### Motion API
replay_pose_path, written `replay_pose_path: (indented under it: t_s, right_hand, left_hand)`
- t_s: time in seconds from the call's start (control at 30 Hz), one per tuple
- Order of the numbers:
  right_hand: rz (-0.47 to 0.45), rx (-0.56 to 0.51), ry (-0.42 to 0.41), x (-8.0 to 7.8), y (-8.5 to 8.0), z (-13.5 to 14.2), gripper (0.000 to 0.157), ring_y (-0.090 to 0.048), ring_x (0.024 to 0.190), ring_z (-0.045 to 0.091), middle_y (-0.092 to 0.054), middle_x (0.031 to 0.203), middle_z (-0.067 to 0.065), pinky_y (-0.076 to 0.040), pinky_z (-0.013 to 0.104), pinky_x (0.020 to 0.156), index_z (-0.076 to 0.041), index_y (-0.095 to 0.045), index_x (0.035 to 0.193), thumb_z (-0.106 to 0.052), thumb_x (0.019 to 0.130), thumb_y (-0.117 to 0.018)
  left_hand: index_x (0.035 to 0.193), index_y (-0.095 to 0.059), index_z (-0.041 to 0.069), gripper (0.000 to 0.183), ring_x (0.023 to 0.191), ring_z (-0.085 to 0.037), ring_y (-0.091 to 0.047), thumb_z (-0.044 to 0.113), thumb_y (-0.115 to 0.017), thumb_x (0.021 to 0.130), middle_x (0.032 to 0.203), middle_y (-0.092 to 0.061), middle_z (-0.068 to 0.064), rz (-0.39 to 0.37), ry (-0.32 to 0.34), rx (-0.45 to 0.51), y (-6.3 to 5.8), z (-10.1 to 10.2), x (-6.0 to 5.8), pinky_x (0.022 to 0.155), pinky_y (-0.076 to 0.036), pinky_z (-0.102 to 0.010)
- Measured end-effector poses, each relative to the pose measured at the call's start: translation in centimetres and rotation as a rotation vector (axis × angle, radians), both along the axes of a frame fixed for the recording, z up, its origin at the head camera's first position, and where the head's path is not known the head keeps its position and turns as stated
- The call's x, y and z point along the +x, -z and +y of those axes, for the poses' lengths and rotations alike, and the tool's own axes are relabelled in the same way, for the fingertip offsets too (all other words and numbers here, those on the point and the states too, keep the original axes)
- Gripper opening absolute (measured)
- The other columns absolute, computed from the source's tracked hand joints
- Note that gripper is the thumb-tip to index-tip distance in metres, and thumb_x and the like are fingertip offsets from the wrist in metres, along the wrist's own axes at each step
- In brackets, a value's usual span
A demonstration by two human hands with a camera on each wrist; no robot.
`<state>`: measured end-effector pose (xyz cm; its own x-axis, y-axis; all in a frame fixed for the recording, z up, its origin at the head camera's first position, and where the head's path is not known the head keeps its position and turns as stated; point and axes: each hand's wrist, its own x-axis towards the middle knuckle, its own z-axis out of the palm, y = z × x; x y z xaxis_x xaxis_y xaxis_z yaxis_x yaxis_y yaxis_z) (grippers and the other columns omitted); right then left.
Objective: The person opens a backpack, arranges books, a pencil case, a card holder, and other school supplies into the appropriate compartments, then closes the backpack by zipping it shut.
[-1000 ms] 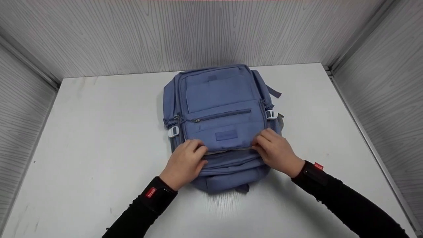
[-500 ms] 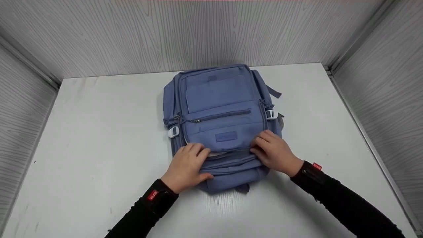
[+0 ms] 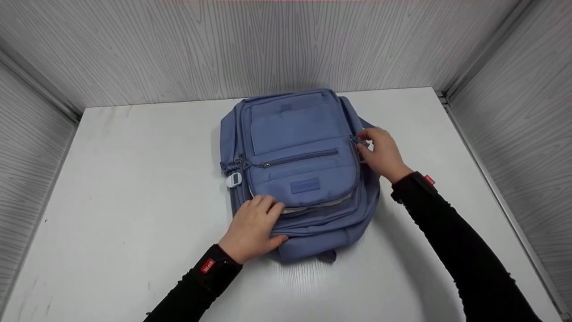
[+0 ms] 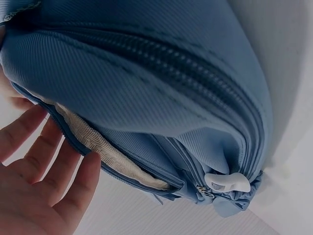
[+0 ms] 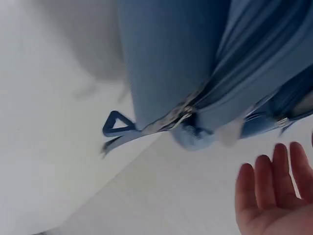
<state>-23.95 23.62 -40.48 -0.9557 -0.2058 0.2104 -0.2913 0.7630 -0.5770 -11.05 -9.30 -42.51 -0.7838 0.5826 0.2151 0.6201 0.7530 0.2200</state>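
Observation:
A blue backpack lies front up on the white table, its lower front pocket parted along the bottom edge. Pale lining shows inside that opening in the left wrist view. My left hand rests its fingertips on the pocket's zipped edge, thumb apart on the lower bag. At the bag's right side is my right hand, thumb and forefinger apart beside the top of the pocket's zip. In the right wrist view a small metal zip pull sits above my outstretched fingers, which stand clear of the fabric.
A white buckle hangs on the bag's left side. A short zip crosses the front panel. The white table is bounded by grey wood-grain panels at the back and both sides.
My right hand has left the pocket's lower right corner and moved up along the bag's right side. My left hand's fingers have straightened and its thumb has spread; the pocket edge gapes wider.

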Motion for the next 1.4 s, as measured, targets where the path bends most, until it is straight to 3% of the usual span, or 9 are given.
replay_pose_path:
  t_s: [0.07, 0.17, 0.37, 0.63, 0.87, 1.13, 1.4]
  right_hand:
    - [-0.094, 0.05, 0.0, -1.0, 0.0, 0.3, 0.035, -0.049, 0.121, 0.047, -0.056, 0.127, 0.033, -0.039, 0.056, 0.105, 0.009, -0.058, 0.128, -0.003, 0.096, -0.057]
    - [-0.146, 0.118, -0.031, -2.1, 0.3, 0.6, 0.038, -0.045, 0.123, 0.05, -0.052, 0.131, 0.034, -0.036, 0.058, 0.106, 0.006, -0.058, 0.132, -0.003, 0.096, -0.057]
    - [-0.071, 0.139, -0.059, -2.9, 1.3, 0.8, 0.027, -0.046, 0.118, 0.05, -0.057, 0.124, 0.033, -0.036, 0.057, 0.105, 0.006, -0.068, 0.118, -0.004, 0.094, -0.062]
    - [0.04, 0.15, -0.017, -2.6, 1.4, 0.7, 0.013, -0.052, 0.113, 0.045, -0.066, 0.114, 0.026, -0.038, 0.057, 0.102, 0.005, -0.072, 0.096, -0.004, 0.088, -0.069]
    - [0.133, 0.192, -0.027, -0.5, 0.8, 1.0, 0.009, -0.052, 0.113, 0.04, -0.069, 0.107, 0.019, -0.03, 0.061, 0.102, 0.001, -0.07, 0.083, -0.007, 0.086, -0.073]
    - [0.21, 0.239, -0.103, 3.0, 0.6, 0.8, 0.009, -0.059, 0.092, 0.037, -0.068, 0.082, 0.016, -0.034, 0.06, 0.098, -0.002, -0.065, 0.078, -0.003, 0.083, -0.073]
    - [0.193, 0.215, -0.151, 7.4, 1.0, 0.7, 0.019, -0.057, 0.081, 0.03, -0.059, 0.072, 0.009, -0.035, 0.056, 0.092, -0.006, -0.059, 0.072, -0.002, 0.081, -0.075]
  left_hand:
    - [0.119, -0.06, 0.008, 0.062, 0.108, -0.028, -0.058, 0.045, -0.083, 0.075, 0.112, -0.061, -0.009, 0.0, 0.004, 0.001, 0.1, 0.0, 0.1, 0.089, -0.051, -0.045]
    - [0.12, -0.061, 0.008, 0.062, 0.108, -0.028, -0.058, 0.043, -0.083, 0.074, 0.113, -0.061, -0.008, 0.005, 0.008, 0.0, 0.2, -0.1, 0.1, 0.089, -0.051, -0.045]
    - [0.121, -0.061, 0.01, 0.062, 0.108, -0.026, -0.058, 0.042, -0.084, 0.074, 0.114, -0.061, -0.008, 0.026, 0.006, -0.003, 0.2, 0.0, 0.2, 0.09, -0.052, -0.045]
    - [0.119, -0.061, 0.011, 0.06, 0.106, -0.025, -0.059, 0.041, -0.085, 0.074, 0.113, -0.062, -0.007, 0.049, -0.01, -0.004, 0.4, 0.1, 0.0, 0.086, -0.052, -0.043]
    - [0.117, -0.061, 0.01, 0.055, 0.104, -0.024, -0.059, 0.037, -0.085, 0.075, 0.111, -0.062, -0.007, 0.092, -0.019, -0.002, 0.6, 0.2, -0.1, 0.081, -0.053, -0.041]
    - [0.116, -0.061, 0.011, 0.049, 0.102, -0.024, -0.059, 0.034, -0.082, 0.079, 0.11, -0.062, -0.007, 0.091, -0.023, -0.001, 0.7, 0.3, -0.1, 0.081, -0.053, -0.04]
    - [0.117, -0.061, 0.008, 0.048, 0.102, -0.024, -0.057, 0.028, -0.082, 0.079, 0.109, -0.061, -0.008, 0.068, -0.016, 0.04, 0.8, 0.2, 0.1, 0.082, -0.056, -0.037]
